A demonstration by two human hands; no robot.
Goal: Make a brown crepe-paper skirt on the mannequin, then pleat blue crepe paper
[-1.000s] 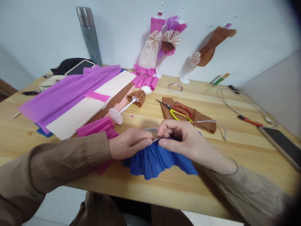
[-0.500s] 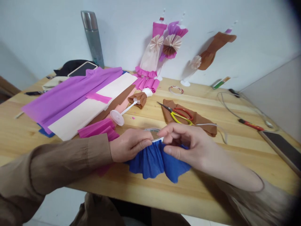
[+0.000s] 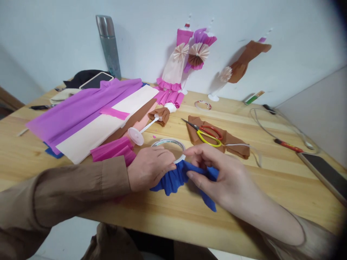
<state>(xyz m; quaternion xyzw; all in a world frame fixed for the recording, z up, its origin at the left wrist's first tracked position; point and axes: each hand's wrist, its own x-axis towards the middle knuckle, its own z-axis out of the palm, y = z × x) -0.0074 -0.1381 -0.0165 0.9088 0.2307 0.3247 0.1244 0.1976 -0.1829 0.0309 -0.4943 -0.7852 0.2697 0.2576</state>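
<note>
A strip of blue crepe paper (image 3: 170,181), gathered into pleats along its upper edge, hangs between my hands near the table's front. My left hand (image 3: 151,168) is closed on its pleated left part, the fingertips pressed down at the top edge. My right hand (image 3: 217,169) pinches the looser right part between thumb and fingers. Just behind, a roll of tape (image 3: 169,141) rests against the paper's top edge; part of the ring is hidden by my left hand. Beyond my right hand, scissors (image 3: 208,134) with red and yellow handles lie on folded brown crepe paper (image 3: 238,146).
Purple and cream crepe paper sheets (image 3: 81,108) pile up on the left. A small doll stand (image 3: 135,136) with a brown skirt lies behind my left hand. Dressed paper figures (image 3: 177,65) stand along the wall beside a flask (image 3: 108,50). A phone (image 3: 324,171) and cable lie right.
The blue paper's pleated part has tipped up and back, and its right end now droops lower. My left hand has rolled over it, and more of the tape roll shows.
</note>
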